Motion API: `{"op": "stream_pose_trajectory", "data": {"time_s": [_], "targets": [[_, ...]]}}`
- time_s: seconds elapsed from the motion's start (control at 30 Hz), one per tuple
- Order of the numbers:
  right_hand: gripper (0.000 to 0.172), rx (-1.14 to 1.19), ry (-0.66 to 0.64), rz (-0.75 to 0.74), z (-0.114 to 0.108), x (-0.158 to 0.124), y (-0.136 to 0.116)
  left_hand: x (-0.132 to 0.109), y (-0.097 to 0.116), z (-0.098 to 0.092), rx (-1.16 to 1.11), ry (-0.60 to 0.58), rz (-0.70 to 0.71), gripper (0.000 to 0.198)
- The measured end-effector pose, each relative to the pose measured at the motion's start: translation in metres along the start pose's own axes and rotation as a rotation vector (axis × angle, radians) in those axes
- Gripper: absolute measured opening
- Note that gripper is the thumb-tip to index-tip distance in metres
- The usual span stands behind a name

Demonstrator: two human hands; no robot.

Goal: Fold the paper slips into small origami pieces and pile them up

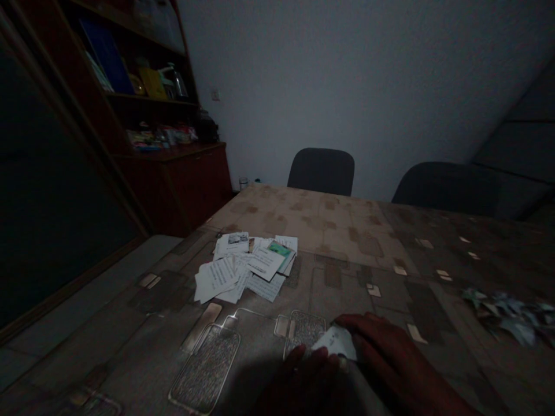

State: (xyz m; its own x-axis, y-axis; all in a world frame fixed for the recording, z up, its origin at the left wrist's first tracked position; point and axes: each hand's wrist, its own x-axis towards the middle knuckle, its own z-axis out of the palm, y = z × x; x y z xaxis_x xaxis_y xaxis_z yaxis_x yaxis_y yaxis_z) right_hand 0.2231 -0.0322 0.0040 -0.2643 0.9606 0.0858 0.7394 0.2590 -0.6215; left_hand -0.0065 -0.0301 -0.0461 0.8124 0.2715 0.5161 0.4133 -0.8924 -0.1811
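Head cam: small paper (336, 342) is sitting between left hand (306, 378) and right hand (385, 349), touching both; can't tell if they're pinching tbh

Across the table (299, 205) from me I see a dark chair (321, 171), with a second chair (446, 185) to its right, both in front of a pale wall (277, 86). A wall socket (215, 94) sits beside the reddish cabinet (195, 188) on my left. On its shelf I make out a tall blue item (108, 55), a yellow one (152, 82) and a silvery vessel (178, 84). Below, small packets (173, 134) crowd the counter near a dark, rounded object (206, 126), too dim for me to identify.
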Motion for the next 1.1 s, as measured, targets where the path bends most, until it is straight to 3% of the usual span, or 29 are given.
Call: {"op": "stream_pose_trajectory", "data": {"time_s": [0.2,0.33,0.4,0.57,0.63,0.7,0.77,0.87,1.0,1.1], "targets": [[0.032,0.008,-0.058,-0.119,-0.012,0.005,0.004,0.003,-0.005,-0.01,-0.029,-0.026,0.002,0.029],[0.022,-0.006,-0.125,-0.283,-0.015,0.011,0.005,-0.001,-0.003,0.002,-0.092,0.012,-0.008,0.025],[0.016,-0.021,-0.113,-0.336,-0.014,0.013,0.005,-0.002,-0.003,0.01,-0.25,0.006,-0.061,0.022],[0.024,-0.05,0.1,-0.477,-0.016,0.015,-0.003,0.005,-0.014,0.004,-0.965,-0.163,-0.572,0.02],[0.024,-0.054,0.212,-0.541,-0.019,0.013,-0.01,0.012,-0.019,-0.005,-1.079,-0.149,-0.672,0.03],[0.022,-0.096,0.269,-0.599,-0.02,0.01,-0.018,0.02,-0.024,-0.011,-1.46,-0.117,-0.971,0.041],[0.018,-0.163,0.293,-0.638,-0.019,0.008,-0.023,0.028,-0.026,-0.013,-1.729,-0.058,-1.137,0.052],[0.014,-0.28,0.338,-0.682,-0.012,0.006,-0.024,0.035,-0.026,-0.011,-1.86,0.003,-1.202,0.058],[0.011,-0.397,0.454,-0.708,-0.002,0.009,-0.023,0.037,-0.026,-0.009,-1.813,0.071,-1.251,0.058],[0.008,-0.344,0.454,-0.698,0.002,0.01,-0.023,0.035,-0.026,-0.009,-1.788,0.097,-1.284,0.063]]}}
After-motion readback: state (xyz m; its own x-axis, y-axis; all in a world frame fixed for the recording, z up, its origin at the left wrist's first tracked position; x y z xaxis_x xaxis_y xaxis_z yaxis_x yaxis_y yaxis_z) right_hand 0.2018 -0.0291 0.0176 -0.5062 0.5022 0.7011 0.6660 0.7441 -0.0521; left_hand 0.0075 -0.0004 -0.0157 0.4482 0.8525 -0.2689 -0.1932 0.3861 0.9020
